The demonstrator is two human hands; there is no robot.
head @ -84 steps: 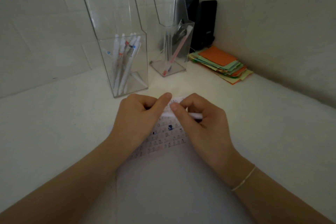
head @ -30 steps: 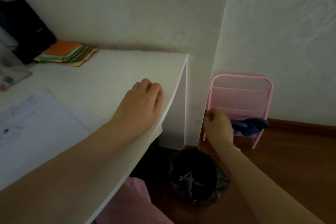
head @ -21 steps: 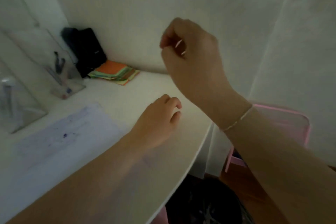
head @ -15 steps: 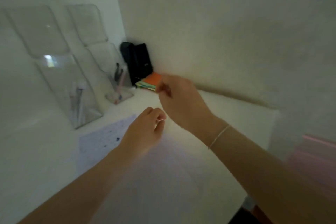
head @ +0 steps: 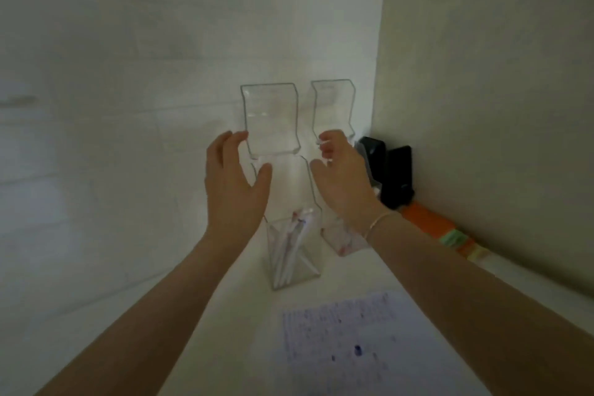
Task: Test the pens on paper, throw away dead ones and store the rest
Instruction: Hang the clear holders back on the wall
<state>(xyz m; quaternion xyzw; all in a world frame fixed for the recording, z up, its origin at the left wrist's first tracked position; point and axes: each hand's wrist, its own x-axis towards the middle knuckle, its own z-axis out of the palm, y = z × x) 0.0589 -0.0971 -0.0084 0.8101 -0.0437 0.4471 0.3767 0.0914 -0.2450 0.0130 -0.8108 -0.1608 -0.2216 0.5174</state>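
A tall clear acrylic holder [head: 291, 247] stands on the white desk with several white pens [head: 294, 244] leaning inside it. My left hand [head: 233, 186] is spread open at its upper left side. My right hand [head: 340, 177] is spread open at its upper right side. Neither hand holds a pen, and I cannot tell whether they touch the holder. A second clear holder [head: 345, 238] stands just right of the first, partly hidden by my right wrist. The test paper [head: 350, 328], marked with blue ink dots and scribbles, lies near the desk's front.
Two black objects [head: 390, 170] stand in the corner against the right wall. A stack of coloured paper sheets [head: 440, 233], orange on top, lies along that wall. The back wall is white.
My right hand went down beside the desk toward a dark bin, then came back up empty. The view swung back to the desk, and both hands have risen, open, to the pen holder.
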